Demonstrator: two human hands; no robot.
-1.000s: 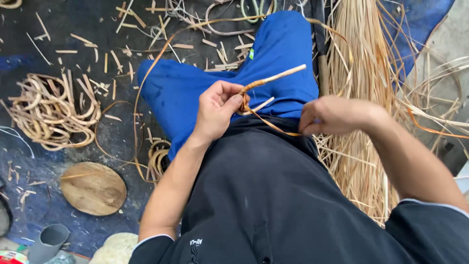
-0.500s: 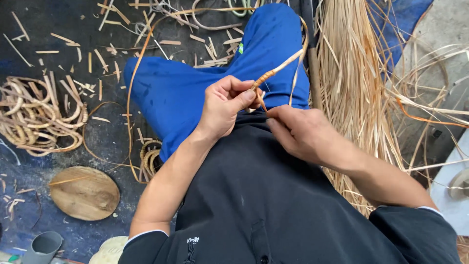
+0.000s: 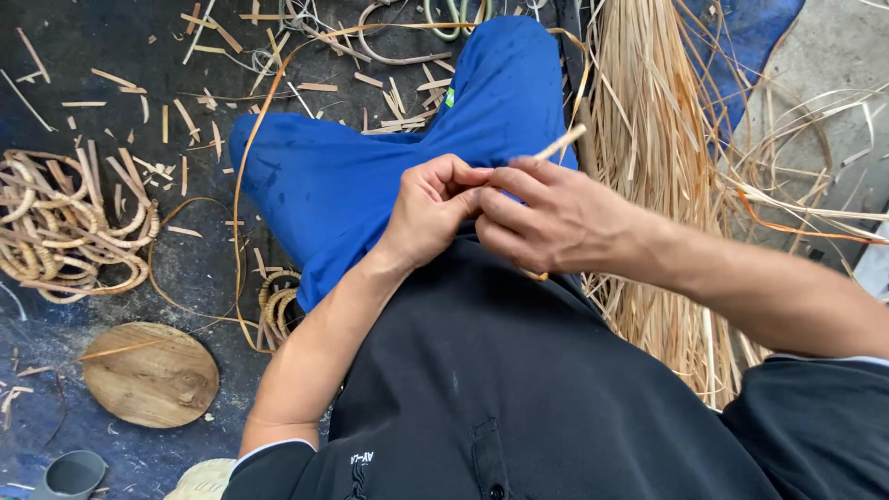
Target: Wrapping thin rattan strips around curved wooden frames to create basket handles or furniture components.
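Fingers of both hands are curled nearly shut and meet over the person's lap, pinching a thin rattan stick (image 3: 560, 145) between them. The left hand (image 3: 435, 208) closes around the stick's near end, which is hidden in the grip; the right hand (image 3: 546, 218) lies just beside it, touching, its fingertips (image 3: 505, 178) pressed to the same spot. The stick's long axis runs from the fingers up and to the right, away from the body, its free tip showing above the right hand's knuckles. Both hands are equally close to it. A long orange cane strip (image 3: 243, 176) loops across the blue trousers (image 3: 370, 176) and the floor. Counted: one stick held, two hands, one round wooden disc (image 3: 150, 374) at lower left, one heap of curled rattan pieces (image 3: 65, 231) at left, one bundle of pale straw-like strips (image 3: 648, 167) at right. Offcuts scattered on the dark floor are too many to count.
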